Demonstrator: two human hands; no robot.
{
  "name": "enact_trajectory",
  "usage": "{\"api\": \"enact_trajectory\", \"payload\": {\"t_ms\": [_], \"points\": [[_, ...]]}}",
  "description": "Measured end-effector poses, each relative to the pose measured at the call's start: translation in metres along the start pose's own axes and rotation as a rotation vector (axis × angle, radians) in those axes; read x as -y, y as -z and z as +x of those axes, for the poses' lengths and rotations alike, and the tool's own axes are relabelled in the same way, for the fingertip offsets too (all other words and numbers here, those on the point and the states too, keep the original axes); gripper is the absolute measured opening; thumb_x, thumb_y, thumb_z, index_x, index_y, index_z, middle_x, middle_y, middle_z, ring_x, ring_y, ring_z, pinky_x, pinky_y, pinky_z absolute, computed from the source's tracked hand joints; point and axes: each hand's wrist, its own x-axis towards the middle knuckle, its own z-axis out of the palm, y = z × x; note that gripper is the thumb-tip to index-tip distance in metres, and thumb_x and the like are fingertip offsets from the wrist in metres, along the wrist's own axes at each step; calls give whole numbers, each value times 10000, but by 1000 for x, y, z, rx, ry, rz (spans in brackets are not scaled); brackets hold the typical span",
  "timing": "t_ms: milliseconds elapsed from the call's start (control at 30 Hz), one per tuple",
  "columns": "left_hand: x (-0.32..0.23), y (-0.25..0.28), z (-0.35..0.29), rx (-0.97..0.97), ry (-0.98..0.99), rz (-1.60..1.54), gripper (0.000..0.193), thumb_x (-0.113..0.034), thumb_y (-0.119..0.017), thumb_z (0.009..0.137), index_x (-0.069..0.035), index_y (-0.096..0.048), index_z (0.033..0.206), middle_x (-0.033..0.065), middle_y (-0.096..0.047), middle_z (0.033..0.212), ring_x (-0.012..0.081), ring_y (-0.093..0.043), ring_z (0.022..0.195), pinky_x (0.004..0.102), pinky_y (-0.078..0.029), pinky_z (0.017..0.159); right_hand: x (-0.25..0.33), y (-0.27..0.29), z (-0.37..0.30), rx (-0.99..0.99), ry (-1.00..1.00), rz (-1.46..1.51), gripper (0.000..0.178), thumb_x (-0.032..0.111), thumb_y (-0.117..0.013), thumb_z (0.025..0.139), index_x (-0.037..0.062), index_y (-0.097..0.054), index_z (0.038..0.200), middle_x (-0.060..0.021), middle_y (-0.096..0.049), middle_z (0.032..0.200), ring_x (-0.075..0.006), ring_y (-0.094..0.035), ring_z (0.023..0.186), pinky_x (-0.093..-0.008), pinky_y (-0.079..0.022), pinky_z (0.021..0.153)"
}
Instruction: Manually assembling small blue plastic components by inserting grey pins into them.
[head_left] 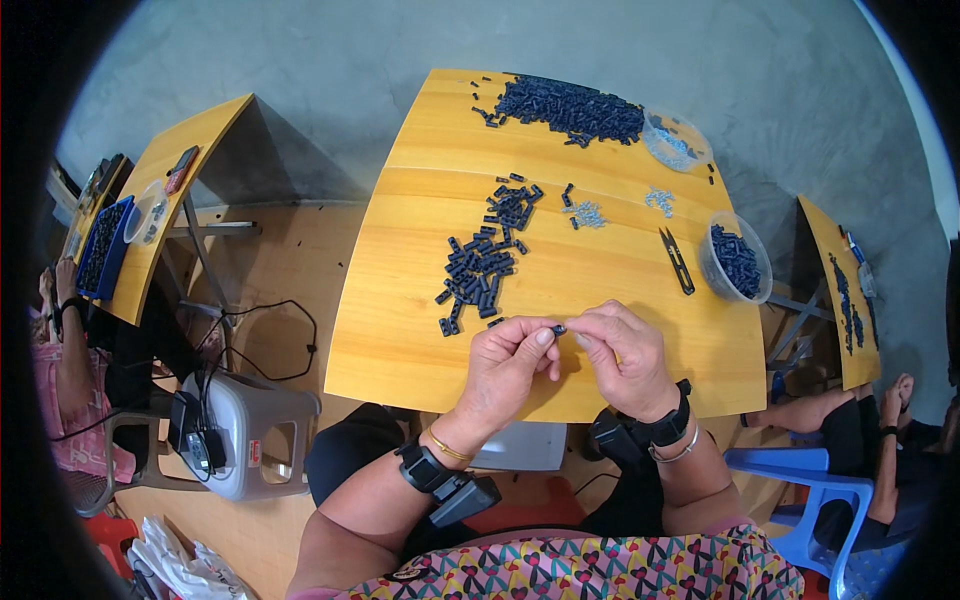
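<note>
Close to the near edge of the table, my left hand pinches a small black plastic piece between thumb and finger. My right hand is closed at the piece's right end, its fingertips pinched; what they hold is too small to make out. Beyond my left hand lies a loose pile of black plastic pieces. Small silver metal parts sit in a little heap farther back, with another heap of silver parts to its right. Black thread snips rest to the right.
A clear tub of black pieces stands at the right edge of the wooden table. A big black heap and a tub of silver parts are at the back. People sit at side tables, beside a grey stool and a blue chair.
</note>
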Motion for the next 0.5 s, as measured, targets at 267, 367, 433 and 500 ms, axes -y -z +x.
{"api": "enact_trajectory", "payload": {"t_ms": [267, 367, 433, 500], "points": [[0, -5, -1, -51, -30, 50, 127, -17, -501, 886, 31, -610, 931, 34, -570, 701, 92, -512, 576, 210, -437, 539, 6, 3, 0, 87, 209, -200, 326, -83, -571, 652, -34, -563, 974, -129, -538, 809, -280, -531, 702, -346, -454, 609], [0, -4, -4, -58, -37, 124, 119, -8, -503, 881, 29, -610, 918, 42, -575, 712, 101, -523, 589, 217, -448, 537, 23, 3, -5, 174, 176, -309, 363, -67, -557, 645, -43, -542, 1007, -131, -513, 819, -282, -511, 723, -352, -449, 644], [-1, -5, -5, -58, -41, 160, 113, -10, -506, 880, 29, -607, 913, 52, -583, 725, 115, -537, 606, 227, -463, 545, 32, -1, -7, 201, 139, -441, 367, -64, -540, 653, -50, -532, 1019, -130, -506, 825, -285, -500, 736, -354, -447, 664], [3, -6, -5, -90, -53, 179, 113, 2, -497, 879, 26, -605, 904, 43, -581, 719, 94, -526, 596, 215, -459, 537, 30, -4, -8, 185, 130, -382, 360, -64, -539, 654, -55, -533, 1014, -129, -507, 821, -287, -501, 735, -357, -446, 663]]}}
